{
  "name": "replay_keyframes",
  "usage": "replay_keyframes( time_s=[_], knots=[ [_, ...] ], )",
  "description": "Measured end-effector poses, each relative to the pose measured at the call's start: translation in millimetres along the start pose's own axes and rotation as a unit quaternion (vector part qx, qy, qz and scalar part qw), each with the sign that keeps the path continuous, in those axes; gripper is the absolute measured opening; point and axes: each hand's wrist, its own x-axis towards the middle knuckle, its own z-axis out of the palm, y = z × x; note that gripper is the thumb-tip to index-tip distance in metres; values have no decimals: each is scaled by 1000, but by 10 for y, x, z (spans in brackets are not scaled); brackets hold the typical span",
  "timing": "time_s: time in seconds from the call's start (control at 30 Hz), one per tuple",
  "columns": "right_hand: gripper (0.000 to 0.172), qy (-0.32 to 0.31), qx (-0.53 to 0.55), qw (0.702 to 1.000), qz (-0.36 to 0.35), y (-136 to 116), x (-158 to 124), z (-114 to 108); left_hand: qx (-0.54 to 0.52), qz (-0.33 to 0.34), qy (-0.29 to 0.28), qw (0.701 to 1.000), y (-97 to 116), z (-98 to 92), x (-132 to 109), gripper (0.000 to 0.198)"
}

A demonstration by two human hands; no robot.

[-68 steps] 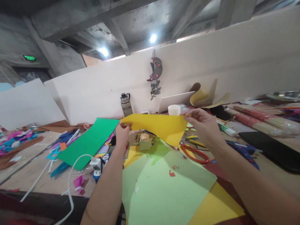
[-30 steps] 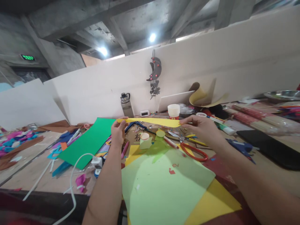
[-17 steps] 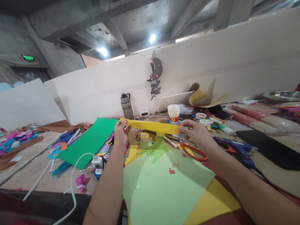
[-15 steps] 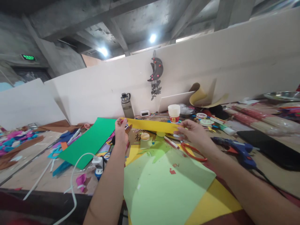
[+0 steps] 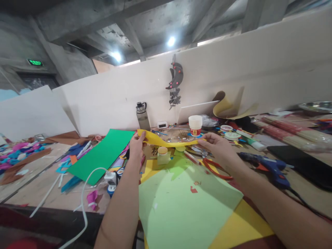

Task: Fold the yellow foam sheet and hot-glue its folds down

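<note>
A long yellow strip [image 5: 166,142], paper or thin foam, is stretched between my two hands above the table. My left hand [image 5: 137,143] pinches its left end, and my right hand [image 5: 214,143] pinches the right end between thumb and fingers. The strip sags and twists in the middle. Below it lies a light green sheet [image 5: 186,204] with small red scraps on it, over a yellow sheet [image 5: 243,221]. A small round lidded tub [image 5: 163,151] stands just under the strip. Red-handled scissors [image 5: 216,169] lie below my right hand.
A green sheet [image 5: 101,155] lies at left beside a white cable [image 5: 83,207]. A bottle [image 5: 143,117] and a white cup [image 5: 195,125] stand behind the strip. At right are a blue glue gun [image 5: 269,169] and a black slab [image 5: 301,166].
The yellow strip has gone from fairly flat and taut, broad face showing, to sagging and twisted, more edge-on on the right. Both hands still hold its ends. The view has shifted slightly.
</note>
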Motion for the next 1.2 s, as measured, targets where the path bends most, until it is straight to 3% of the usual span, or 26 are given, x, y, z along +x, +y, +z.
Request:
replay_keyframes(
  time_s=[0.17, 0.43, 0.6, 0.77, 1.03, 1.13, 1.2],
  knots=[
    [31, 35, 90, 995, 29, -2, 39, -12, -64, -11, -18, 998, 26, -15, 11, 47],
    [31, 84, 70, 994, -22, -52, 57, -22, -11, 49, -39, 998, 114, -48, -7, 41],
    [20, 86, 86, 992, -24, -62, 87, -25, -31, 46, -83, 995, 99, -49, 24, 43],
    [12, 74, 102, 992, -8, -76, 83, -14, -91, 20, -50, 994, 79, -45, 54, 38],
    [26, 92, 101, 990, -32, -30, 74, 35, -175, 25, 11, 984, -15, 87, -25, 22],
    [29, 88, 89, 991, -40, 41, 55, 83, -230, -41, 48, 971, -128, 216, -117, 25],
    [28, 81, 79, 993, -41, 94, 38, 120, -233, -141, 15, 962, -211, 304, -197, 28]
  ],
)
